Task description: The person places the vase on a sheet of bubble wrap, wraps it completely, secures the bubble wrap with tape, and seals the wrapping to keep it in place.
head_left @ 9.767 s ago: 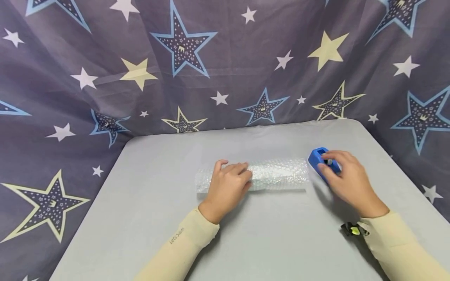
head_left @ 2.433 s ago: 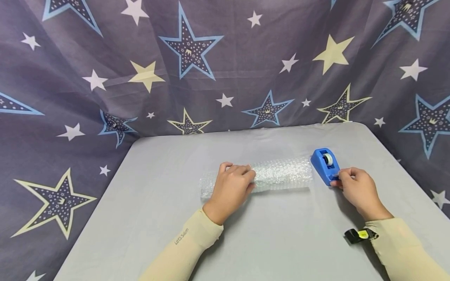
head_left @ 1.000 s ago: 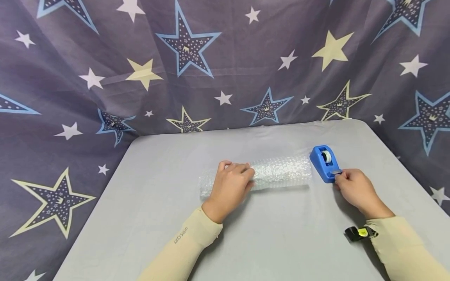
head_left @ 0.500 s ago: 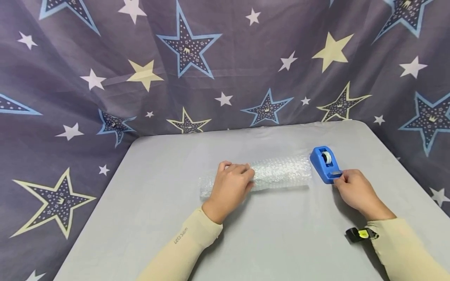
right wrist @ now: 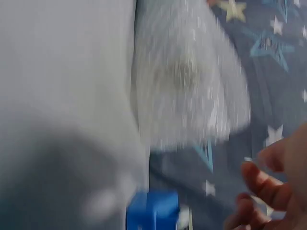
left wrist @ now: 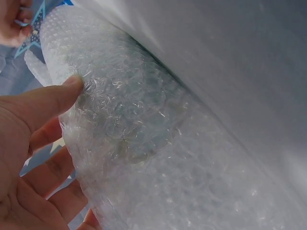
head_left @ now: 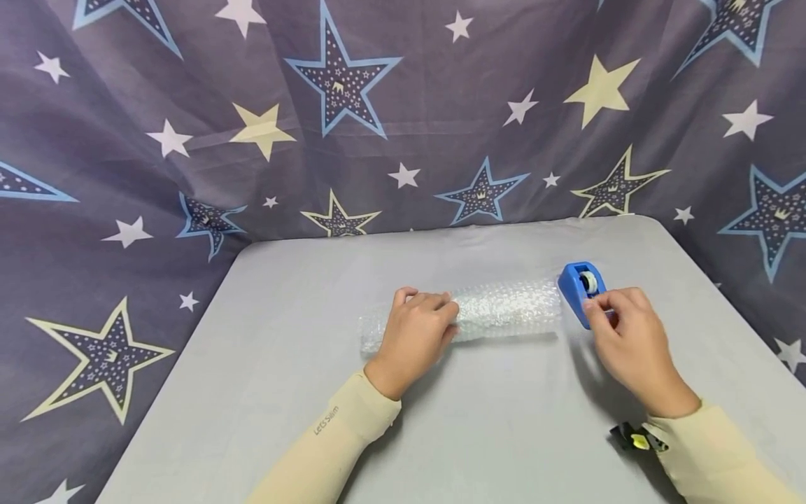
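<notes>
A roll of bubble wrap [head_left: 504,308] lies crosswise on the grey-covered table, one loose edge showing along its near side. My left hand [head_left: 412,343] holds it down near its left end; in the left wrist view the thumb [left wrist: 57,98] presses the bubbles while the other fingers bend behind. Just beyond the roll's right end stands a blue tape dispenser [head_left: 571,288] with a white tape roll. Over its near end my right hand [head_left: 636,350] pinches thumb and forefinger together. A small pale bit, apparently tape [right wrist: 248,159], shows at those fingertips in the blurred right wrist view.
A dark curtain [head_left: 409,105] printed with stars hangs behind and beside the table [head_left: 283,294]. Below the right cuff a black wrist camera with a yellow label [head_left: 637,439] sticks out.
My right hand has lifted from the dispenser's cutting end, moving up and slightly left over it, with what appears to be tape at its fingertips. The left hand and bubble wrap have stayed put.
</notes>
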Demonstrator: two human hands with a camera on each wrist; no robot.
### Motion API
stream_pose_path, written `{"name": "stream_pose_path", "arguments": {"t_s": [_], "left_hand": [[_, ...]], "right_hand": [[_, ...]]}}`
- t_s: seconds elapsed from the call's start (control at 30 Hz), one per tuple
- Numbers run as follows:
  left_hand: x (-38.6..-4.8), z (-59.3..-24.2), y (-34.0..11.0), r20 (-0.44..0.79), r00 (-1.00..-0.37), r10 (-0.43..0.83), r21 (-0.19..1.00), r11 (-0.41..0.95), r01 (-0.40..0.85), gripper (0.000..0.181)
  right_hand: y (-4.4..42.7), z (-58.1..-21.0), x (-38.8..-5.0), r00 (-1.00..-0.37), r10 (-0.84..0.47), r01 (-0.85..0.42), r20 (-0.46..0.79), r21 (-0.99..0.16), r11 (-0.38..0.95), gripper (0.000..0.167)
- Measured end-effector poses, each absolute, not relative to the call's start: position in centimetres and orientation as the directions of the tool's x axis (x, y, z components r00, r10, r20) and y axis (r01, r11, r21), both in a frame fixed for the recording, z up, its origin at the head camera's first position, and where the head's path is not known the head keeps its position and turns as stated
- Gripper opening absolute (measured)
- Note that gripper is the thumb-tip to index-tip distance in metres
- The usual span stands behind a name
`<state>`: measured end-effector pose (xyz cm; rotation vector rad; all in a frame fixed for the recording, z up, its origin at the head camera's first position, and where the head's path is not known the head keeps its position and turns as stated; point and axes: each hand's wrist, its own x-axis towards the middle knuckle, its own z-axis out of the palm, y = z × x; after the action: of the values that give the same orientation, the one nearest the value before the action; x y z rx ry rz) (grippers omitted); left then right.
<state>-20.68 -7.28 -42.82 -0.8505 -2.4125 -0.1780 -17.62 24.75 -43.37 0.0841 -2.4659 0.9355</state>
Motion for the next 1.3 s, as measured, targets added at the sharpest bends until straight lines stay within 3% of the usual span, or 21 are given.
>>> {"name": "stream_pose_path", "arguments": {"t_s": [0.23, 0.9, 1.3], "left_hand": [[-20.9, -42.8, -7.3, 0.564, -0.635, 0.527, -0.057, 0.793, 0.607, 0.02], [-20.8, -42.8, -7.1, 0.571, -0.627, 0.53, -0.076, 0.794, 0.603, 0.025], [-20.7, -42.8, -7.4, 0.559, -0.637, 0.531, -0.062, 0.793, 0.607, 0.024]], "right_hand": [[20.5, -43.1, -16.9, -0.886, -0.034, -0.372, 0.463, -0.665, 0.648, 0.009], [13.3, -42.7, -18.6, -0.95, -0.138, -0.311, 0.279, -0.83, 0.462, 0.009], [12.1, -44.4, -19.4, -0.967, -0.151, -0.247, 0.203, -0.888, 0.389, 0.012]]}}
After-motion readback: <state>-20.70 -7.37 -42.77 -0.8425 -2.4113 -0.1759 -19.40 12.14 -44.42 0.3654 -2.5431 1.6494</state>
